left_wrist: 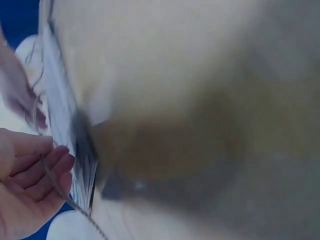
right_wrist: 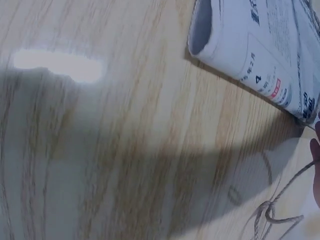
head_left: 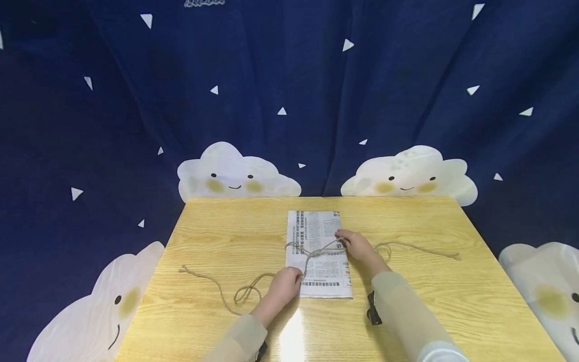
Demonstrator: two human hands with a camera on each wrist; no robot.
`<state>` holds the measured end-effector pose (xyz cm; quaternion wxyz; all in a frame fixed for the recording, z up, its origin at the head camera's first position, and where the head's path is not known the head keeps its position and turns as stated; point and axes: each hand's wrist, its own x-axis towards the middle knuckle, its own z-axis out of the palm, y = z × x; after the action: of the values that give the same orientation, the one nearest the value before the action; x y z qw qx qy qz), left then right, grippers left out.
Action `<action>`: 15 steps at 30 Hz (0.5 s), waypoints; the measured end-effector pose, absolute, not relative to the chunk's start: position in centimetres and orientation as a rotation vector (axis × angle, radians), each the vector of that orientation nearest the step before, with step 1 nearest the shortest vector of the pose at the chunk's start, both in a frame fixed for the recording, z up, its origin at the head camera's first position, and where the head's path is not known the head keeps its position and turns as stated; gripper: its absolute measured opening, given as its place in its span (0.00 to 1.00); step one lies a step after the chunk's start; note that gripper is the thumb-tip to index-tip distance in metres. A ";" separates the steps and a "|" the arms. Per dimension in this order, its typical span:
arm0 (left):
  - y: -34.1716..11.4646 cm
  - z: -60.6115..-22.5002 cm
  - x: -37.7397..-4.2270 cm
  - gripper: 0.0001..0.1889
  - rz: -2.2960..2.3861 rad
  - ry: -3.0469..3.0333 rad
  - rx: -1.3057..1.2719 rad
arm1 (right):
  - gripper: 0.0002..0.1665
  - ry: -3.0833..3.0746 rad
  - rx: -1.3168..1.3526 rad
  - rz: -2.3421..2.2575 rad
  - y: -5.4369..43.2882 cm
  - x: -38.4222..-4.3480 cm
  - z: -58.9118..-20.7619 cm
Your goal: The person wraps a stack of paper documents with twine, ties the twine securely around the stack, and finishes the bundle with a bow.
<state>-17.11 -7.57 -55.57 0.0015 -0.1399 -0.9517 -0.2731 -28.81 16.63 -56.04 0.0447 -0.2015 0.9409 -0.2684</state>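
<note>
twine crossed over folded newsprint, both hands on it

noon = far table edge. the folded chinese-language newspaper (head_left: 326, 269) lies flat mid-table, long sides running roughly 12 to 6. natural-coloured twine (head_left: 315, 253) crosses on its top face, near the middle.

left hand (head_left: 285, 284) at 7–8 o'clock of the crossing, thumb and fingers pinching one strand. right hand (head_left: 359, 245) at 2–3 o'clock, by the paper's right edge, fingertips pinching the other.

step in hand looks like drawing the crossing snug. best done with an even pull, hands low, toward 9 and 3 — a lopsided tug could drag the crossing off centre or skew the paper. too hard and the folded edge may crumple. loose tails lie at 9 and 3 o'clock, both looped; worth keeping them untangled.

surface: light wood-grain table (head_left: 217, 221), bright glare patch at 6 o'clock, near side. room: navy curtain (head_left: 253, 55) behind, scattered white triangles, smiling clouds — one (head_left: 235, 183) at 11, another (head_left: 407, 181) at 1, more down both sides.
</note>
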 end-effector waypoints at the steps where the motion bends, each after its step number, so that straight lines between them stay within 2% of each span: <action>1: -7.3 -55.8 -16.7 0.05 -0.797 -2.970 -0.472 | 0.19 2.869 -0.652 -0.784 16.7 -28.8 -56.0; 8: -6.0 -56.8 -14.1 0.07 -0.453 -2.901 -0.583 | 0.21 2.839 -0.830 -0.616 17.3 -28.8 -56.3; 15: -6.2 -57.5 -13.8 0.07 -0.346 -2.865 -0.594 | 0.22 2.847 -0.853 -0.653 17.6 -28.2 -56.9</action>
<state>-13.80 -6.25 -57.52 0.0975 -0.2008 -0.9677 -0.1170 -28.21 17.65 -56.92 0.0492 -0.2800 0.9345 -0.2144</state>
